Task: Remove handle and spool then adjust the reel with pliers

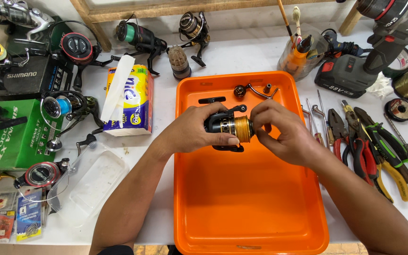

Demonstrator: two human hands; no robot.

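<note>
Orange plastic tray, glossy with rounded corners, sits in the middle of a white table, and both hands work right above its upper half. Left hand is wrapped around the black body of a small spinning reel, thumb along the bottom. Right hand is pinched narrow on the gold spool end, fingertips curled onto it. The spool is ribbed with wound line and looks metallic. The reel's long axis runs roughly left to right, spool end pointing toward the right hand.

Lying loose on the tray behind the hands: a curved metal crank handle with a round knob, a small cylinder piece, and a flat black part.

Right of the tray there's a row of pliers with red and yellow-green grips plus thin screwdrivers. A cordless drill lies at the top right, near a clear cup of brushes. Off to the left are a tissue pack, a clear plastic box, a green carton, and several more reels scattered around.
</note>
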